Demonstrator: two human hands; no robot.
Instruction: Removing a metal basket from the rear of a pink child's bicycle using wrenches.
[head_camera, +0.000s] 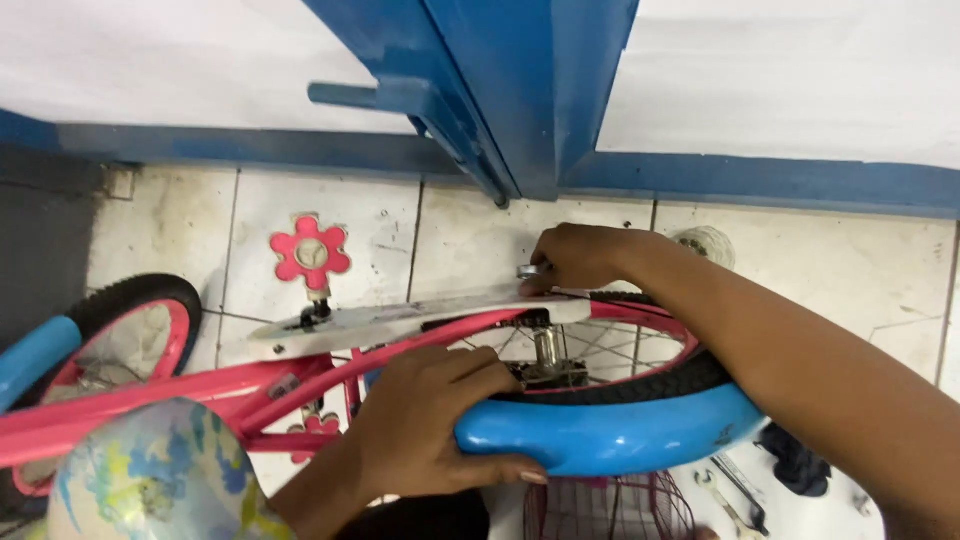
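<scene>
A small pink bicycle (150, 395) lies on its side across the tiled floor. My left hand (430, 420) grips the blue rear mudguard (620, 435) over the black rear tyre (640, 385). My right hand (575, 258) reaches over the wheel and pinches a small silver metal tool or nut (530, 271) at the end of the white chain guard (400, 320), near the rear axle (545, 350). A pink flower-shaped pedal (310, 252) sticks up from the crank.
A blue metal door frame (500, 90) meets a white wall with a blue base strip. A multicoloured ball (150, 480) sits bottom left. Wrenches (730, 495) and a dark cloth (795, 460) lie on the floor at right. A pink wire basket (610, 505) is below.
</scene>
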